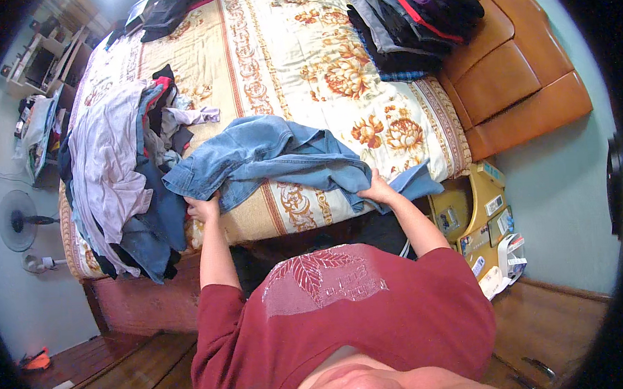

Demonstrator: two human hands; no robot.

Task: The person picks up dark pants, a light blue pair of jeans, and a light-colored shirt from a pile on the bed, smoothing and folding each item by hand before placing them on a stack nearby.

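Note:
A pair of blue denim jeans (268,154) lies rumpled across the near edge of the bed, above a floral bedspread (254,66). My left hand (203,208) grips the denim at its left end, by the waistband. Further right, my right hand (378,187) has hold of a leg of the jeans, and a loose end of denim spreads beyond it. Beside my left hand, a heap of loose clothes with a pale lilac garment (106,161) on top hangs over the bed's edge. Some fingertips are hidden by the fabric.
A stack of folded dark clothes (414,28) stands at the back right by the brown padded headboard (514,65). More folded clothes (165,15) lie at the far left of the bed. A cluttered yellow bedside cabinet (481,208) stands right; a fan (18,220) is at the left.

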